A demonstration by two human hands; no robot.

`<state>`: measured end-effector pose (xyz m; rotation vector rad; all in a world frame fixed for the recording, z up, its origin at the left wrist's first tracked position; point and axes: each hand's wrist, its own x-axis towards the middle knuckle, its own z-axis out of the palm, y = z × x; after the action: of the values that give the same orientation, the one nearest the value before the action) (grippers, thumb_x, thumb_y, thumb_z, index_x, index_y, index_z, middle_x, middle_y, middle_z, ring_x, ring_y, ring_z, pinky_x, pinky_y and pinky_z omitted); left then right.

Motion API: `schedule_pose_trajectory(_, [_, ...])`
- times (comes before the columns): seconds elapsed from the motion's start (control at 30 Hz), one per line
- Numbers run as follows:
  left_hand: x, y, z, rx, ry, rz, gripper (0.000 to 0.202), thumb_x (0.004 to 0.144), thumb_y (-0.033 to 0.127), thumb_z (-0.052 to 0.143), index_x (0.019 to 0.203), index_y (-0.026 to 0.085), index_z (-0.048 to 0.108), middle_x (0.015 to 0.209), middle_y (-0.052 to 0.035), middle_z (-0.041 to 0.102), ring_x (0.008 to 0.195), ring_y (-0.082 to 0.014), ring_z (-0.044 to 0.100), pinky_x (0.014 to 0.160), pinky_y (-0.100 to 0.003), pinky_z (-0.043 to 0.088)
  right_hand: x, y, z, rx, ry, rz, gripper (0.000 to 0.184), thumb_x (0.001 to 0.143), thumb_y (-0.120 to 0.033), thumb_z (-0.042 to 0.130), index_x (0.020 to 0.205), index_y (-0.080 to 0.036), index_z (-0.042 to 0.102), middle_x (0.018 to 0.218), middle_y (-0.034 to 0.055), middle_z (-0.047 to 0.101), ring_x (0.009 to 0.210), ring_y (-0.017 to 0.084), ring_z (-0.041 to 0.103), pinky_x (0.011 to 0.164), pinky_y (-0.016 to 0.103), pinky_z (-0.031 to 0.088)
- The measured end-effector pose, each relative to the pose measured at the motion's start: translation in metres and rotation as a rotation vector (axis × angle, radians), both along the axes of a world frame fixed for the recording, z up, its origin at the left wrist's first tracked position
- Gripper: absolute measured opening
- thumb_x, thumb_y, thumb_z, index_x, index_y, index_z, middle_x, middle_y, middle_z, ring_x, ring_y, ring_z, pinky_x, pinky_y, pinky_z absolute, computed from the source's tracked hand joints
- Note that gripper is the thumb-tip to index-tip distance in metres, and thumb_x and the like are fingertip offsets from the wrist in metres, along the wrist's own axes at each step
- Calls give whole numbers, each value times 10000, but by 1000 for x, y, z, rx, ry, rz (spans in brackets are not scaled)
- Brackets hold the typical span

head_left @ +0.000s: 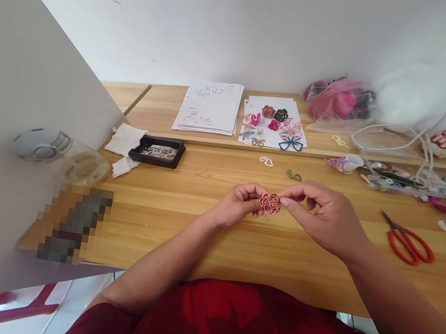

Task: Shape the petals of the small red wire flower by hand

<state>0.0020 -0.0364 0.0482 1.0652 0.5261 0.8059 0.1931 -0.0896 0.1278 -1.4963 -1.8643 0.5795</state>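
Observation:
A small pink flower ornament (270, 203) with a yellow centre is held just above the wooden table (179, 222). My left hand (238, 204) pinches its left side with closed fingers. From the right, my right hand (321, 215) grips the same flower between thumb and forefinger. Both hands meet at the middle of the table, above my red-clothed lap.
Red scissors (407, 243) lie to the right. A black tray of beads (157, 151) and white tissues (125, 139) sit at left. Finished flowers and butterflies rest on paper sheets (275, 121) on a raised shelf, beside template sheets (209, 108). Pink bags and cables clutter the far right.

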Motion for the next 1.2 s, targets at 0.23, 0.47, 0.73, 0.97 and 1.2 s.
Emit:
schedule_pose_trajectory(0.23, [-9, 8, -21, -152, -76, -8, 429, 666, 439, 877, 849, 134, 638, 726, -12, 678, 523, -55, 526, 515, -197, 390, -5, 20, -8, -56, 40, -19, 177, 889, -381, 650, 880, -228, 738, 741, -6, 629, 547, 113, 433, 530, 275, 339])
schedule_pose_trajectory(0.47, [-13, 13, -29, -241, -164, -17, 401, 654, 378, 897, 846, 126, 650, 750, -24, 691, 560, -61, 562, 526, -183, 411, -14, 41, -12, -227, 78, 105, 238, 874, -430, 647, 881, -211, 740, 742, 1, 637, 571, 116, 471, 515, 262, 335])
schedule_pose_trajectory(0.73, [-13, 15, -32, -241, -198, -19, 387, 657, 377, 897, 844, 124, 672, 768, -42, 703, 625, -99, 625, 526, -187, 424, -12, 48, -22, -387, 263, 191, 332, 878, -510, 662, 847, -187, 731, 798, 39, 675, 724, 172, 568, 644, 282, 424])
schedule_pose_trajectory(0.97, [-11, 15, -31, -270, -209, -28, 433, 597, 378, 928, 825, 125, 661, 741, -33, 689, 622, -105, 635, 511, -181, 434, -15, 40, -19, -473, 435, 142, 390, 783, -533, 744, 890, -158, 736, 740, 41, 647, 627, 135, 504, 560, 260, 382])
schedule_pose_trajectory(1.2, [-12, 15, -31, -280, -225, -39, 443, 604, 383, 924, 828, 117, 649, 744, -33, 686, 587, -84, 599, 529, -188, 436, -25, 33, -27, -508, 545, 50, 329, 708, -442, 784, 832, -154, 683, 695, 26, 629, 572, 110, 475, 529, 244, 338])
